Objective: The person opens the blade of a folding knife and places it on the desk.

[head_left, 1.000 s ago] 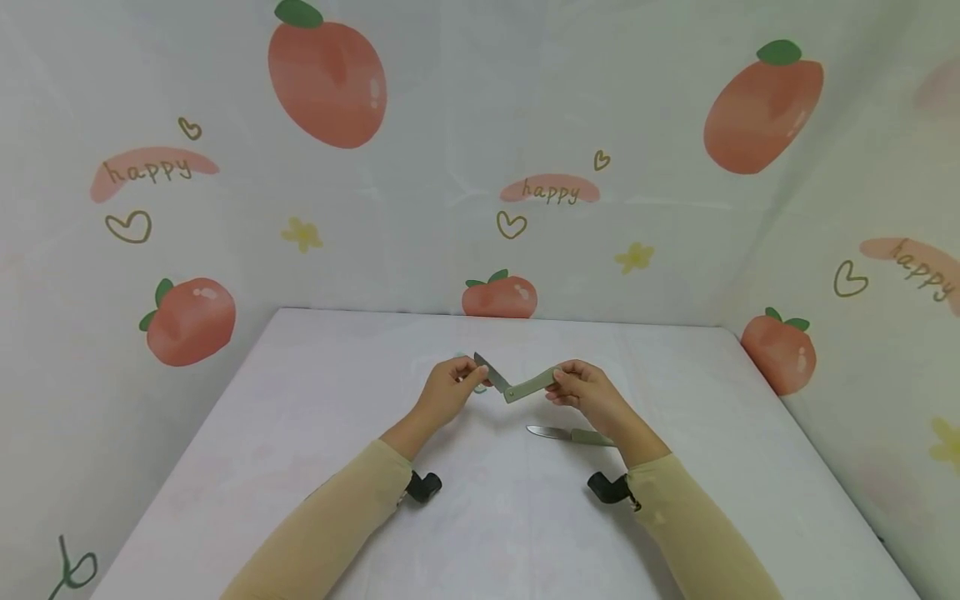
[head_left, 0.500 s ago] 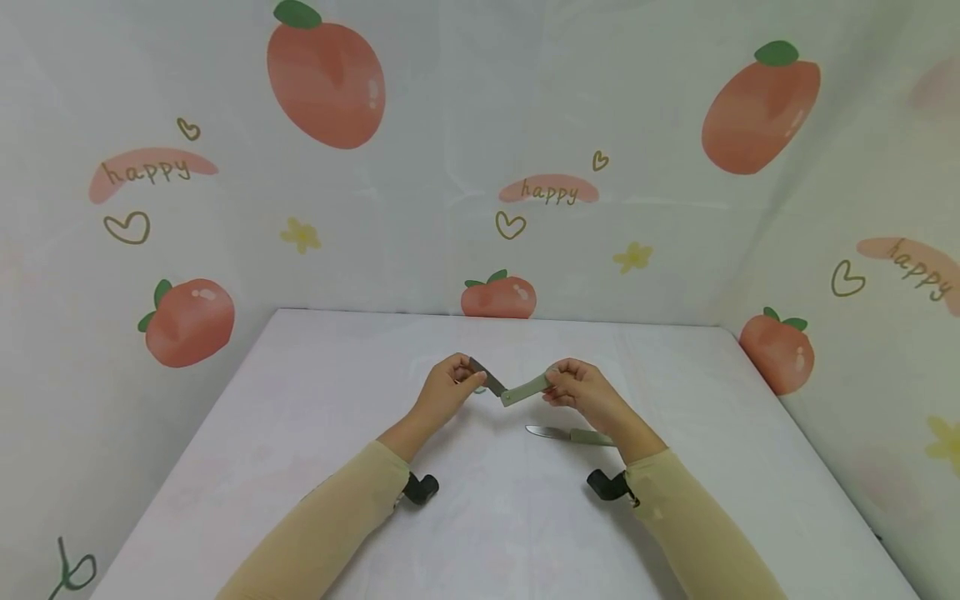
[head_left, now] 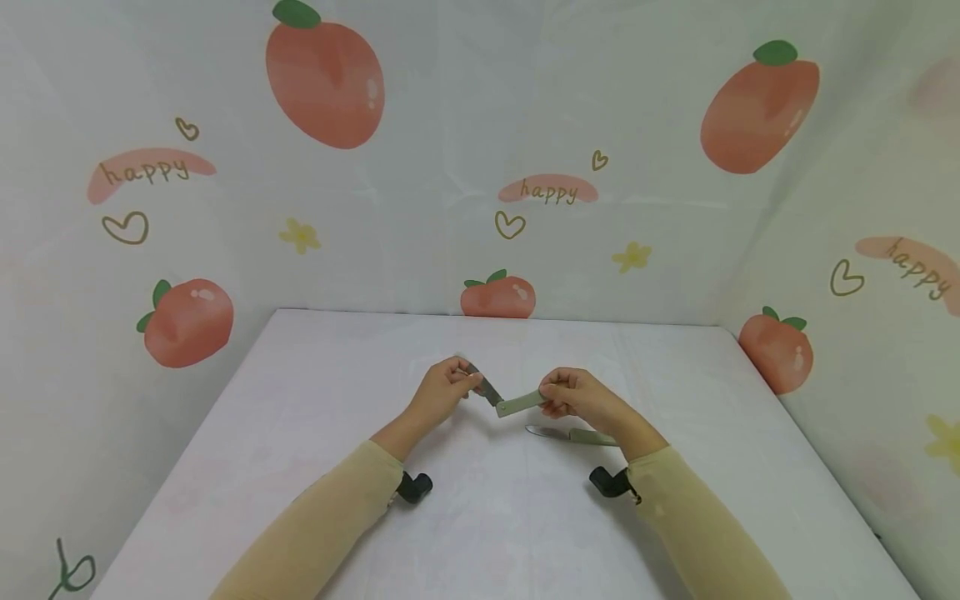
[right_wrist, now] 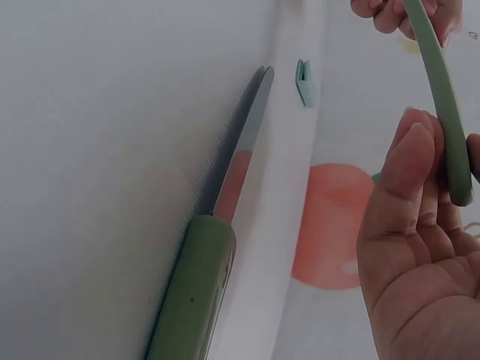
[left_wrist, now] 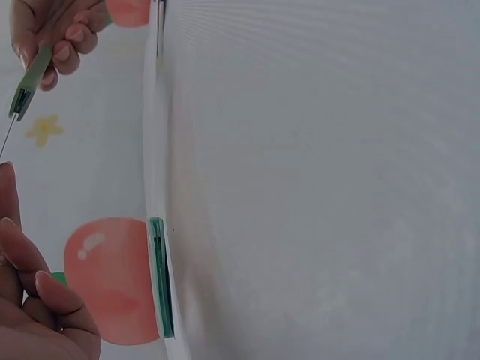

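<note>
Above the white table, both hands hold a folding knife, its green handle (head_left: 519, 406) and dark grey blade (head_left: 490, 392) meeting at a pivot in a wide V. My left hand (head_left: 438, 393) pinches the blade near its free end. The far end of the handle is between the thumb and fingers of my right hand (head_left: 581, 396). In the left wrist view the blade shows edge-on as a thin line. A second knife (head_left: 588, 437) lies on the table under the right hand, its green handle (right_wrist: 193, 289) partly hidden by the right wrist in the head view.
Behind the left hand, a small slotted teal-green thing (left_wrist: 160, 277) lies on the table, mostly hidden in the head view. The white tabletop (head_left: 480, 517) meets a fruit-printed cloth backdrop (head_left: 420, 250) at its far edge. Black wrist cameras (head_left: 414, 487) hang below both sleeves.
Both hands have drifted slightly left, carrying the folding knife a little lower and nearer. Its handle now lies more level. The knife on the table has not moved.
</note>
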`<move>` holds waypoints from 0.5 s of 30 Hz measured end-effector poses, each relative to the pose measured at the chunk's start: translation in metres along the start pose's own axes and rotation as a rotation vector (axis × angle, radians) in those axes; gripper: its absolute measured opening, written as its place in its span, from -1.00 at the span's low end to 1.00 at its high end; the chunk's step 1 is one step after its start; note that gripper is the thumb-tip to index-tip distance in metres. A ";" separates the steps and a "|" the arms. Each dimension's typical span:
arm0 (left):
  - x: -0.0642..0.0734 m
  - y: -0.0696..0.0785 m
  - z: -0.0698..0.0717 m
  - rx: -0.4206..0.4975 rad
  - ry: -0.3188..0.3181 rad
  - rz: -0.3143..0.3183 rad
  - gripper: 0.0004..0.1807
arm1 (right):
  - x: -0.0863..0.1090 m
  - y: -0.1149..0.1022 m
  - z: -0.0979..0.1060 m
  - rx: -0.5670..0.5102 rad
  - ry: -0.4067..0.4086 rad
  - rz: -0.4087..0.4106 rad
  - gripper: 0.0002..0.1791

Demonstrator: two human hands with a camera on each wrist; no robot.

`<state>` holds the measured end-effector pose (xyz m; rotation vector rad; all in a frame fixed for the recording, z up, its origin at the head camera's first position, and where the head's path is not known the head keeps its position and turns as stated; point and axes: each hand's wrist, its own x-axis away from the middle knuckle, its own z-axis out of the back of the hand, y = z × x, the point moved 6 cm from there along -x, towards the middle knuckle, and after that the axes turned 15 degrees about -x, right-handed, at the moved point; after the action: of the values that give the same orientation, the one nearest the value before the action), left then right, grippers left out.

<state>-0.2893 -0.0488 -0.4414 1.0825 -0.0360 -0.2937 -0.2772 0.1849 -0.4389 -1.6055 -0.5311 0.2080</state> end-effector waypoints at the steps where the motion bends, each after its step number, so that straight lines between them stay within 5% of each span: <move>1: 0.000 0.000 0.000 0.000 -0.004 -0.005 -0.88 | 0.000 0.000 0.000 0.001 -0.004 -0.002 -0.82; 15: 0.002 -0.001 0.002 -0.043 -0.068 0.003 -0.86 | 0.003 -0.005 0.001 0.029 -0.039 -0.006 -0.80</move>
<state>-0.2884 -0.0517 -0.4418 1.0293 -0.0914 -0.3274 -0.2757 0.1871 -0.4338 -1.5739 -0.5605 0.2423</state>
